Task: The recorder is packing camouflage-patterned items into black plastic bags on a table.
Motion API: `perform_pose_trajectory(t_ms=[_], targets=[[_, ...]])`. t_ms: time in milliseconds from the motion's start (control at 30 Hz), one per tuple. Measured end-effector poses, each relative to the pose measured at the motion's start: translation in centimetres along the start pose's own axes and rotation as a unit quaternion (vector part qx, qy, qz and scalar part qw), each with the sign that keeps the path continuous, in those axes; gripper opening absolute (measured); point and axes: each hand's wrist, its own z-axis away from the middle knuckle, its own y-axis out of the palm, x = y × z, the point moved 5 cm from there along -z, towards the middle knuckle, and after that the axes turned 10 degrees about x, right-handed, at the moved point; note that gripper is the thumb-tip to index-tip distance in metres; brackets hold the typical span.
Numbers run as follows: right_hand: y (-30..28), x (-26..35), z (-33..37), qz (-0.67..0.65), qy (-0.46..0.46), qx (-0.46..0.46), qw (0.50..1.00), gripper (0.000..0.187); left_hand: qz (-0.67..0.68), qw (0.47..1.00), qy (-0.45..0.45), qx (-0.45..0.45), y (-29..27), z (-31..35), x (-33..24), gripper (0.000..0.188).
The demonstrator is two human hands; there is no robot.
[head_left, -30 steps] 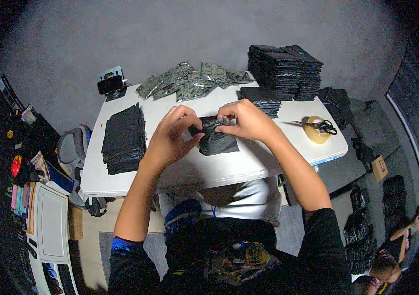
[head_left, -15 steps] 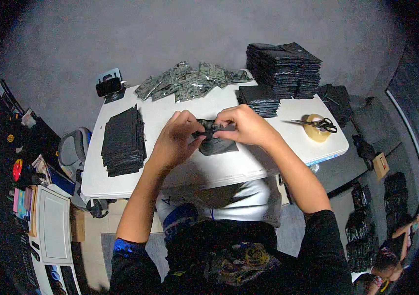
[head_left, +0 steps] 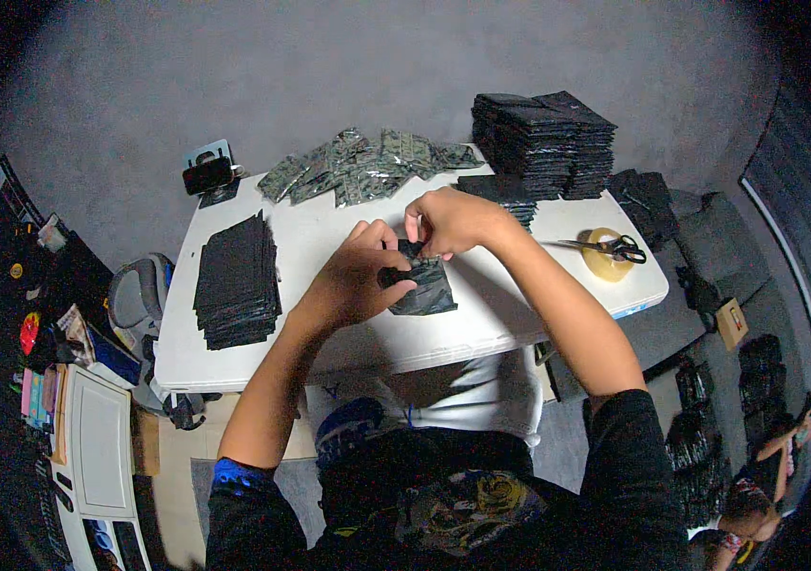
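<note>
On the near-middle part of the white surface (head_left: 315, 228), seen from the head camera, there's a black plastic bag (head_left: 429, 295) lying kinda crinkled, with both hands at it; the left hand (head_left: 358, 281) is over on its left side, and that grip is narrow, thumb and fingers pinching the dark plastic; the right hand (head_left: 462, 224) comes down at the bag's far edge with the fingertips bunched close to it, but they hide the spot, so I honestly can't tell if that grip has hold of anything.

Off to the left there's a messy stack of flat black bags (head_left: 236, 281); along the back edge sits a heap of shiny clear packets (head_left: 362, 167) with something greenish-grey and patterned inside; the back right corner has a tall pile of black bags (head_left: 543, 143), and a shorter pile (head_left: 505, 200) is just in front of it, close to the right hand; further right, a pair of scissors (head_left: 626, 249) lies partly on top of a roll of tape (head_left: 605, 265); at the back left corner a phone (head_left: 205, 176) is propped on a stand.
</note>
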Motion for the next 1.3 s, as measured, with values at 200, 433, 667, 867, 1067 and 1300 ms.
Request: perform_pose_trajectory(t_ms=[200,433,667,867,1067,1300], targets=[[-4.3,0.4,1.1,0.028,0.004,-0.184,0.982,0.032,-0.017,0.997,-0.013,-0.070,-5.2,-2.6,-1.0,0.018],[-5.4,3.6,1.2,-0.035,-0.018,-0.244,0.969,0.022,-0.060,0.996,-0.011,-0.062,-7.8,-3.3,-1.3,0.019],[-5.2,3.4,0.6,-0.023,-0.056,-0.260,0.964,0.024,-0.046,0.998,-0.003,-0.043,-8.3,-3.1,-2.4,0.018],[-4.4,4.2,1.2,0.027,-0.090,-0.241,0.966,0.019,-0.061,0.997,-0.038,0.014,-7.7,-2.2,-2.3,0.023],[-2.7,2.7,0.9,0.017,-0.090,-0.208,0.974,0.018,-0.089,0.995,-0.026,0.029,-6.4,0.9,-0.6,0.027],[-1.5,0.8,1.5,0.020,-0.094,-0.181,0.979,0.014,-0.019,0.998,-0.007,0.059,-2.8,0.4,1.8,0.027]])
